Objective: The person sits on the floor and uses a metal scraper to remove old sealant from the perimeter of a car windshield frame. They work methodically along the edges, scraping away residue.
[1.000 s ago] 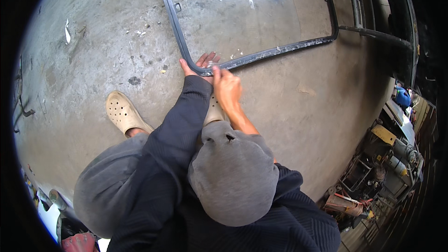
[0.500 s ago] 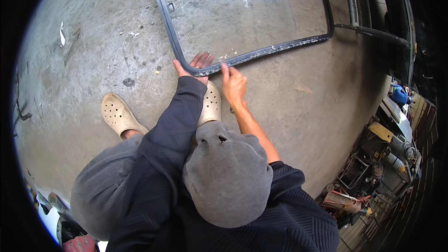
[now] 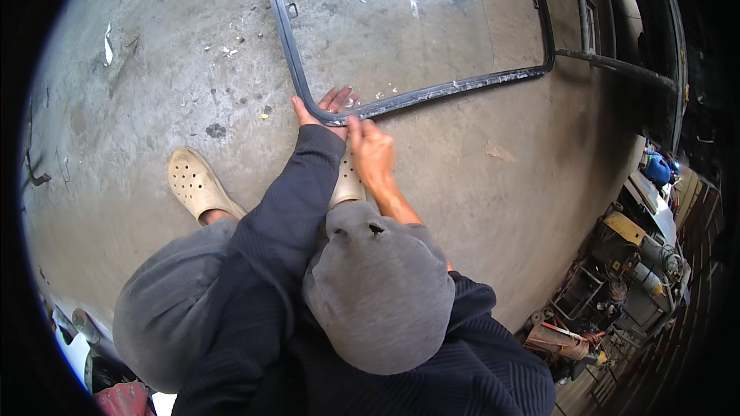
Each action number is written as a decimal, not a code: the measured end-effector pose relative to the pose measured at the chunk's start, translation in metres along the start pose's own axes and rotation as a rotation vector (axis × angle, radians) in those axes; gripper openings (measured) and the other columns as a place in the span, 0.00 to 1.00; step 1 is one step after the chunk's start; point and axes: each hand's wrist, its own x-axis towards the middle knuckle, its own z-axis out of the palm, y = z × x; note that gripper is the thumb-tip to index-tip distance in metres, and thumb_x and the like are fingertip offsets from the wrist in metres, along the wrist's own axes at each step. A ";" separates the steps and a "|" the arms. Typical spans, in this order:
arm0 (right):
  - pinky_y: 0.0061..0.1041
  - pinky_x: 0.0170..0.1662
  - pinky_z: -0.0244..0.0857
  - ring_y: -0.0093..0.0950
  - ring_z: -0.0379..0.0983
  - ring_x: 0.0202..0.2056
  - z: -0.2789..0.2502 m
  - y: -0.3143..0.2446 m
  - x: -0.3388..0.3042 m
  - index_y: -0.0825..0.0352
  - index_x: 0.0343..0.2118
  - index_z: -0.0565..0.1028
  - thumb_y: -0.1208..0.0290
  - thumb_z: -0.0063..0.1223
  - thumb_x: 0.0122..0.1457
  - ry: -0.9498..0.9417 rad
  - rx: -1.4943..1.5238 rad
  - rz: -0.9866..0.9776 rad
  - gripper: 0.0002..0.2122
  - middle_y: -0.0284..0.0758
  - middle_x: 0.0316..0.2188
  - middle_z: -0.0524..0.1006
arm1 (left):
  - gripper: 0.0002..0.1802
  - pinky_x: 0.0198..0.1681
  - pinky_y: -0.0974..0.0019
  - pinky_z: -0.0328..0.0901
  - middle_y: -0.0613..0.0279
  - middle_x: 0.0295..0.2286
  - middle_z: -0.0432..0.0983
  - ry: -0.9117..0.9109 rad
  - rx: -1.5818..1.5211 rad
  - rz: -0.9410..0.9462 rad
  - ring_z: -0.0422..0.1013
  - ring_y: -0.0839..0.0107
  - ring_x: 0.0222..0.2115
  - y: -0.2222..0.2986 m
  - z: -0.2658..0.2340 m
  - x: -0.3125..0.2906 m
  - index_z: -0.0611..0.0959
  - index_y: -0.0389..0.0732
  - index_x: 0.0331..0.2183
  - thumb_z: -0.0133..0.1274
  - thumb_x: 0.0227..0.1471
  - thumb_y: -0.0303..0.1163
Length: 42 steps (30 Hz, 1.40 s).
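A window with a black frame and a glass pane is held up at its near left corner. Whitish residue marks the frame's near bar. My left hand grips that corner from below, thumb outside the frame and fingers showing through the glass. My right hand is just right of it, closed, fingers curled and thumb at the bar's outer edge. Whether something small is pinched in it I cannot make out.
The stained concrete floor carries small scraps. My beige clogs are below the corner. Dark metal bars stand at the right, close to the frame's right end. Tools and machinery crowd the lower right.
My right hand has slid left along the near bar, closer to the corner and my left hand. My left hand keeps its grip. The whole view has shifted slightly.
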 end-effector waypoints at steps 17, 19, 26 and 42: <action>0.41 0.24 0.64 0.48 0.73 0.22 0.001 -0.005 0.000 0.70 0.21 0.74 0.57 0.50 0.58 -0.049 -0.034 -0.128 0.19 0.49 0.17 0.73 | 0.53 0.56 0.40 0.51 0.41 0.51 0.62 0.017 0.016 0.035 0.58 0.42 0.53 0.003 0.006 -0.002 0.61 0.33 0.51 0.33 0.45 0.75; 0.42 0.24 0.64 0.48 0.73 0.22 -0.003 -0.009 0.000 0.69 0.21 0.75 0.56 0.50 0.58 -0.068 -0.037 -0.078 0.18 0.49 0.17 0.74 | 0.52 0.56 0.40 0.51 0.41 0.51 0.62 0.038 0.002 0.037 0.58 0.41 0.53 0.001 0.004 -0.003 0.62 0.33 0.51 0.33 0.45 0.75; 0.41 0.25 0.68 0.44 0.75 0.23 -0.006 -0.010 0.005 0.67 0.22 0.75 0.55 0.48 0.58 -0.106 -0.111 -0.172 0.19 0.45 0.19 0.76 | 0.52 0.56 0.38 0.50 0.40 0.50 0.64 0.077 0.000 0.050 0.58 0.40 0.53 0.003 0.004 -0.001 0.64 0.32 0.47 0.31 0.45 0.76; 0.35 0.23 0.64 0.37 0.71 0.16 -0.009 0.018 0.010 0.71 0.22 0.75 0.54 0.51 0.57 -0.104 0.087 0.057 0.21 0.45 0.14 0.73 | 0.56 0.56 0.42 0.53 0.39 0.51 0.61 0.005 -0.042 0.029 0.59 0.40 0.52 0.002 0.000 0.002 0.61 0.29 0.50 0.36 0.43 0.75</action>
